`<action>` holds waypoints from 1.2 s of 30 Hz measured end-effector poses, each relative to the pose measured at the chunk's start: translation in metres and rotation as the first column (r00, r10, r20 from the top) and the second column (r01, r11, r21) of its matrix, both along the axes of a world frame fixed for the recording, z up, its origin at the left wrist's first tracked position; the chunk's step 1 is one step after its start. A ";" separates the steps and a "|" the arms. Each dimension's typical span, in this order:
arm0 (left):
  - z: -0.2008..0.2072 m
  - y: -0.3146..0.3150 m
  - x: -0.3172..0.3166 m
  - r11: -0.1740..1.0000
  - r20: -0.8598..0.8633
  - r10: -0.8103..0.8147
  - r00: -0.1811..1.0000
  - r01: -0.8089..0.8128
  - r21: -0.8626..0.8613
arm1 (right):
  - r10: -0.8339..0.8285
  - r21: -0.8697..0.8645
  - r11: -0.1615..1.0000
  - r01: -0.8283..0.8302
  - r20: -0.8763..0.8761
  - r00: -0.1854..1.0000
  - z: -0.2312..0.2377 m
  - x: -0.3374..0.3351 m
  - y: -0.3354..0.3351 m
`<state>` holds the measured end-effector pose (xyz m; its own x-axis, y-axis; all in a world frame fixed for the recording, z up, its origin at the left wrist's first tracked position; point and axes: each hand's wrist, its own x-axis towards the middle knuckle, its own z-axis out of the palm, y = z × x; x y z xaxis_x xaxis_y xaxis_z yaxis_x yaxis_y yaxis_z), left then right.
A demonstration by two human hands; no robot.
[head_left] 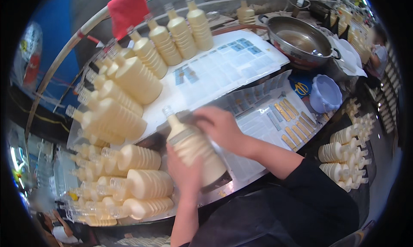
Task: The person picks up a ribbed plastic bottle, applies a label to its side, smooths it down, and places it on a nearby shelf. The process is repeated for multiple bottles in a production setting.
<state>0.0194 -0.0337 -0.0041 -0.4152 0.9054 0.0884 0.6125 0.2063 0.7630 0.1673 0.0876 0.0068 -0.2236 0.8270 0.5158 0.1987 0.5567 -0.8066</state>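
Note:
My left hand (186,163) is wrapped round the side of a cream ribbed bottle (213,167) with a clear neck. The bottle leans in front of me over the table's near edge, its neck pointing away and to the left. Beside its shoulder is my right hand (221,128), blurred, with the fingers curled in; whatever they pinch is hidden. To the right of this hand, strips of gold labels (297,131) and blue-grey labels (274,118) lie on a white backing sheet (251,150).
Similar bottles stand along the table's far left (148,53), and more lie stacked at the near left (148,184). A wide metal pan (301,36) and a lilac bucket (325,94) sit at the right. A red cloth (127,12) hangs on a curved rail (60,55).

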 end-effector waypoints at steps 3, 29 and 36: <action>-0.017 -0.016 -0.005 0.999 0.058 0.024 0.998 -0.022 -0.035 | -0.206 -0.031 0.978 0.208 0.068 0.976 -0.012 0.035 0.061; -0.035 -0.032 0.001 0.984 0.310 -0.065 0.949 0.010 0.176 | -0.409 0.276 0.891 0.362 0.832 0.374 0.006 0.187 0.105; -0.036 -0.033 0.001 0.981 0.322 -0.026 0.946 -0.038 0.190 | -0.369 0.245 0.908 0.340 0.854 0.368 0.004 0.184 0.120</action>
<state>0.0208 -0.0670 -0.0405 -0.4553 0.8822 0.1199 0.3269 0.0404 0.9442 0.3515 0.2079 0.0112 -0.2474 0.9364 0.2490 0.9604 0.2709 -0.0645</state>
